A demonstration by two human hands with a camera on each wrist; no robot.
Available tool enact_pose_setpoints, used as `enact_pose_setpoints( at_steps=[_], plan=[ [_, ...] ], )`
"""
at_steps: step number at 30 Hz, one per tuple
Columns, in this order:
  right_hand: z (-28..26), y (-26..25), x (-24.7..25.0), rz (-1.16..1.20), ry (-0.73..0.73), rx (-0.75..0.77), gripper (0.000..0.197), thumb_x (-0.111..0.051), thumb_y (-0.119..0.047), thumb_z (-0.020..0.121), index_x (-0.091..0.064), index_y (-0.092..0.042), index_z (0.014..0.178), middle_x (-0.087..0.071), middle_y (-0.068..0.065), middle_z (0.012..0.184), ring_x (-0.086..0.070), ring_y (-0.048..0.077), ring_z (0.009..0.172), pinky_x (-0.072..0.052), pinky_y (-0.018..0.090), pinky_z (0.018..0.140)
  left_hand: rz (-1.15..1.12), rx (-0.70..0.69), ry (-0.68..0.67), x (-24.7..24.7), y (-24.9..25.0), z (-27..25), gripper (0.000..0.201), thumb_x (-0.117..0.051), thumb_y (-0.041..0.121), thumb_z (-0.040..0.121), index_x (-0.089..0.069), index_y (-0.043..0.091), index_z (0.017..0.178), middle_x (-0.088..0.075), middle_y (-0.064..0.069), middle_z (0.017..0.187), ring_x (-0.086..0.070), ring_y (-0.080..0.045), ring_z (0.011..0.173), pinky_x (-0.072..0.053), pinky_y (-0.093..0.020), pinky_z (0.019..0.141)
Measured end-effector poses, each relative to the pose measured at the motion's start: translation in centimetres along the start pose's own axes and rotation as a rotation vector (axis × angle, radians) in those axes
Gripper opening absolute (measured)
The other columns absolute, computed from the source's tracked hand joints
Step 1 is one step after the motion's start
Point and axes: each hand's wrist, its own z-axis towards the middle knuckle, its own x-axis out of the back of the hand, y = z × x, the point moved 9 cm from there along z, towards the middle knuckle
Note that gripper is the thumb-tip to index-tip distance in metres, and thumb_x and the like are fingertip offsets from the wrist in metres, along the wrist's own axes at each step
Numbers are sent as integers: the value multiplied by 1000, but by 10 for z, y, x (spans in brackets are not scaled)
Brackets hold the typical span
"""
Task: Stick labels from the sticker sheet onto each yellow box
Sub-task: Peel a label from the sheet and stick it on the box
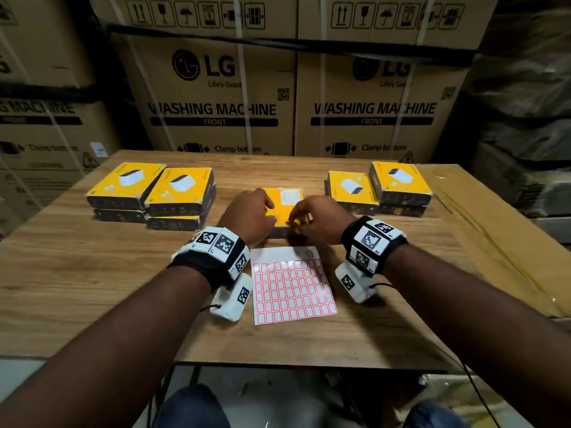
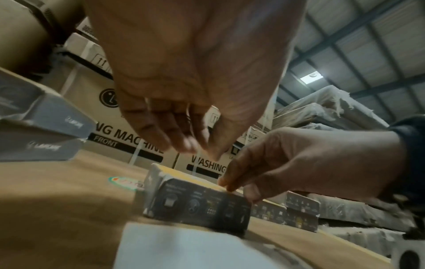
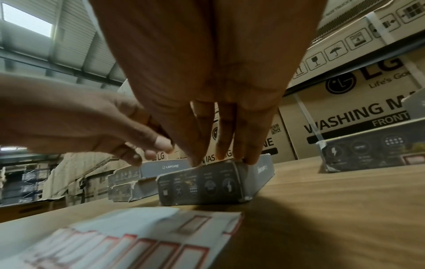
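Note:
A yellow box [image 1: 279, 218] lies flat at the table's middle, its dark front side [image 2: 195, 202] toward me. My right hand [image 1: 296, 218] has straight fingertips [image 3: 251, 158] pressing on the box's top near the front edge. My left hand [image 1: 262, 211] hovers at the box's left part, fingers [image 2: 184, 143] loosely bunched, with nothing seen between them. Just in front of the box lies the sticker sheet [image 1: 292, 288], a grid of white labels with red borders; its top rows are peeled. Whether a label sits under my right fingers is hidden.
Two stacks of yellow boxes [image 1: 129, 186] stand at the back left and two more stacks [image 1: 398, 183] at the back right. Large washing machine cartons [image 1: 216, 109] wall off the table's far side. A flat cardboard sheet [image 1: 494, 236] lies along the right edge.

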Motion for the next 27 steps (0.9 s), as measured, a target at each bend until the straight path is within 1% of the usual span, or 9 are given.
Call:
enact_pose_setpoints(
  at_steps=[1, 3, 7, 10, 13, 17, 20, 24, 27],
  plan=[
    [-2, -2, 2, 5, 5, 9, 19, -70, -16, 83, -73, -18, 102, -70, -1, 101, -59, 9, 86, -49, 24, 76, -14, -51, -37, -1, 8, -1, 12, -69, 24, 83, -68, 22, 94, -69, 1, 97, -63, -17, 93, -52, -33, 81],
    [-8, -3, 0, -10, -41, 17, 16, -70, -16, 82, -74, -18, 97, -71, -1, 96, -60, 9, 82, -48, 24, 72, 12, -135, -193, -12, 24, -7, 6, -69, 21, 83, -74, 23, 86, -73, 4, 89, -66, -13, 86, -53, -28, 79],
    [-20, 1, -12, -116, -219, 21, 21, -69, -20, 81, -74, -18, 102, -72, -1, 100, -64, 16, 90, -39, 20, 70, 70, -181, -362, -33, 30, -17, 13, -72, 23, 83, -76, 21, 95, -75, 3, 95, -67, -12, 91, -53, -28, 85],
    [-30, 8, -17, -131, -278, 3, 26, -72, -22, 81, -71, -17, 107, -71, -2, 104, -64, 14, 92, -42, 19, 72, 137, -184, -369, -47, 34, -20, 20, -73, 27, 82, -76, 22, 100, -74, 2, 101, -66, -15, 97, -52, -27, 86],
    [-34, 9, -19, -149, -276, 1, 29, -73, -20, 79, -69, -17, 107, -70, 0, 104, -65, 17, 92, -48, 23, 74, 172, -155, -366, -56, 33, -20, 26, -75, 36, 78, -75, 23, 101, -71, 3, 103, -64, -16, 98, -48, -23, 81],
    [-36, 6, -20, -147, -258, 20, 24, -72, -16, 78, -67, -13, 102, -68, 5, 100, -64, 22, 90, -52, 30, 76, 53, -77, -348, -57, 30, -16, 12, -73, 30, 82, -75, 19, 86, -69, 4, 85, -65, -16, 91, -42, -21, 71],
    [-37, 4, -19, -141, -247, 29, 20, -72, -17, 78, -66, -16, 97, -68, 3, 97, -63, 20, 89, -53, 32, 75, -15, -31, -406, -63, 27, -18, 12, -69, 31, 85, -69, 21, 78, -63, 4, 76, -60, -16, 80, -41, -22, 69],
    [-38, 4, -14, -111, -195, 23, 25, -72, -22, 78, -64, -16, 100, -68, 3, 97, -62, 20, 88, -50, 30, 72, -149, -14, -529, -70, 28, -21, 11, -69, 22, 86, -69, 28, 76, -64, 12, 74, -59, -10, 81, -42, -22, 73],
    [-37, 6, -10, -64, -151, 18, 28, -76, -27, 77, -65, -16, 100, -67, -2, 97, -61, 14, 86, -49, 27, 71, -165, 14, -499, -67, 24, -19, 13, -71, 16, 82, -68, 28, 79, -66, 8, 80, -59, -12, 83, -46, -26, 79]
  ],
)
